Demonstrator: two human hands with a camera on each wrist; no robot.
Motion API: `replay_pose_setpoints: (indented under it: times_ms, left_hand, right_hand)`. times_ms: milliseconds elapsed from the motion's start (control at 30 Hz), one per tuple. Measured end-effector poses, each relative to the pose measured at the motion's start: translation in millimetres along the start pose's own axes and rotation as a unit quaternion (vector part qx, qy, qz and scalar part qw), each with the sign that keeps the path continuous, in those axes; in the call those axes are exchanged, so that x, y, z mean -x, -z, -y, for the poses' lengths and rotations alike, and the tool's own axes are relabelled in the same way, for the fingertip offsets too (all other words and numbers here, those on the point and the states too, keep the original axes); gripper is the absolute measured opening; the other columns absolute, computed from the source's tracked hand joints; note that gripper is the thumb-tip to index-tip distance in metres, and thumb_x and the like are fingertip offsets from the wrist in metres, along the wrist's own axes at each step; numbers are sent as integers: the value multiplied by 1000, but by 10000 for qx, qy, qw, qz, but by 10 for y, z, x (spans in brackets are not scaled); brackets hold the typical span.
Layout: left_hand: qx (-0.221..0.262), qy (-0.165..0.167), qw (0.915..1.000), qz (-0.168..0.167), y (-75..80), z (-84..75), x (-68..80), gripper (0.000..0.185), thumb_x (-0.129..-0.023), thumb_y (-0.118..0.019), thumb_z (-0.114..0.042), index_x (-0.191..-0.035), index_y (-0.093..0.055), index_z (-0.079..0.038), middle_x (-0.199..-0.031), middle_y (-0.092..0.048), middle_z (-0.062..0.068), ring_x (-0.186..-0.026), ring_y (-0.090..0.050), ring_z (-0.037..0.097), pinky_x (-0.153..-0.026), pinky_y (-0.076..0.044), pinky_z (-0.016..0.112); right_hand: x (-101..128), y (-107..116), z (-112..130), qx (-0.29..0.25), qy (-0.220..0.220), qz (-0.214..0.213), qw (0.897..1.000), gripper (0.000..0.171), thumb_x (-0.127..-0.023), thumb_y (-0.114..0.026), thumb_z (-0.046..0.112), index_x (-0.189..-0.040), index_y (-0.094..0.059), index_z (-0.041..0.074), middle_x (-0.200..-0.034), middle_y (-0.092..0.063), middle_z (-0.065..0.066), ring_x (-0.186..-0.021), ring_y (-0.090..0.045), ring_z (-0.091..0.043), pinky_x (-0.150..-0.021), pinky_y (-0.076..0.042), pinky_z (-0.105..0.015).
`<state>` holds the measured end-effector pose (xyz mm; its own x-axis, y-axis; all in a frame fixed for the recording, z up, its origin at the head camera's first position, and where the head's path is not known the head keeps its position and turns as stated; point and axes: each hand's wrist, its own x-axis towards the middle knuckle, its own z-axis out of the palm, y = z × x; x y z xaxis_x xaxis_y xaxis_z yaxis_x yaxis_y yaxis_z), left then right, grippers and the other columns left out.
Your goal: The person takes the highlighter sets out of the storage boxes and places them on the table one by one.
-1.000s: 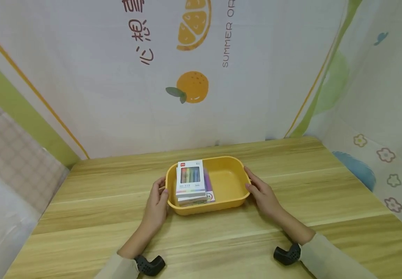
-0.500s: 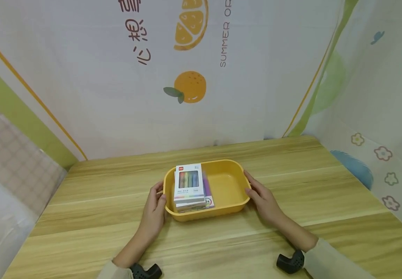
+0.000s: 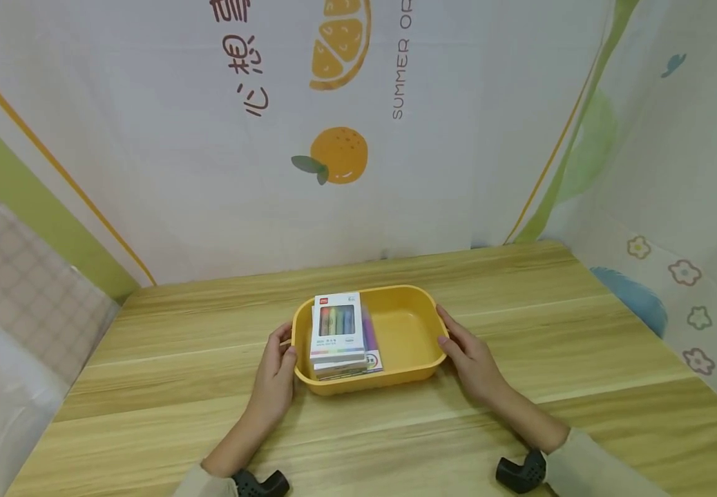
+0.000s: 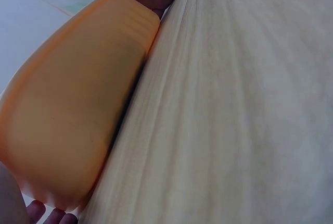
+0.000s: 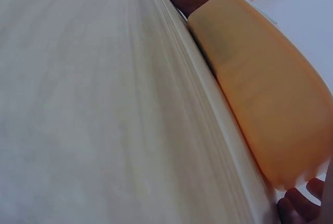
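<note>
A yellow tray [image 3: 408, 293] stands on the wooden table [image 3: 209, 386], near its middle. A stack of white boxes of coloured pens [image 3: 336, 333] fills the tray's left half, and the right half is bare. My left hand [image 3: 284, 343] grips the tray's left end with the thumb over the rim. At the right end my right hand [image 3: 444, 328] holds on, thumb on the rim and fingers along the outer wall. In the left wrist view the tray's outer wall [image 4: 73, 114] is close, with fingertips [image 4: 47, 215] at its lower edge. The right wrist view shows that wall [image 5: 270, 99] and fingertips [image 5: 299, 200].
Printed cloth walls [image 3: 346, 138] close off the table at the back and on the right [image 3: 675, 207]. The table's left edge [image 3: 66, 386] drops off beside a checked cloth. Bare wood lies in front of and behind the tray.
The tray, held at both ends, has come slightly nearer to me since a second ago. Over the last half second hardly anything has moved.
</note>
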<state>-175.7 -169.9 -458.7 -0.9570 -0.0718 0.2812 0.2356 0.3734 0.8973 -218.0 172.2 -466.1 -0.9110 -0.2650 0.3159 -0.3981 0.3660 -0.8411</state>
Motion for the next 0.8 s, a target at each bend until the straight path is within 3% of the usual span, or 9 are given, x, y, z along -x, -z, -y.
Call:
replay_pose_setpoints:
  times_ms: [300, 567, 700, 800]
  left_hand:
    - [-4, -9, 10000, -32, 1, 21, -20, 47, -103, -37, -8, -150, -39, -4, -144, -52, 15, -124, -58, 29, -96, -48, 17]
    - [-140, 46, 9999, -45, 3, 39, -40, 47, -103, -35, -9, -150, -40, -5, -143, -53, 16, -123, -59, 31, -97, -49, 23]
    - [-219, 245, 9994, -53, 23, 36, -106, 49, -104, -30, -16, -152, -38, -8, -146, -52, 15, -128, -56, 31, -105, -46, 32]
    - [-194, 269, 9994, -35, 23, 46, -177, 50, -105, -30, -19, -153, -37, -9, -147, -51, 15, -131, -54, 33, -108, -44, 43]
  right_hand:
    - [-5, 0, 22, -58, -73, 2, 10000, 53, -107, -48, 20, -157, -36, 10, -160, -38, -17, -139, -47, -37, -97, -40, -8]
    - [19, -3, 52, 115, 41, -36, 9999, 53, -106, -49, 17, -156, -37, 7, -158, -42, -19, -128, -59, -39, -92, -47, -11]
    - [-22, 30, 109, 394, 30, 29, 9992, 54, -105, -52, 20, -155, -38, 6, -155, -46, -21, -120, -65, -38, -91, -57, -28]
    - [-98, 73, 169, 731, 167, 34, 9972, 57, -103, -56, 22, -154, -39, 3, -151, -49, -22, -119, -64, -37, -91, -58, -43]
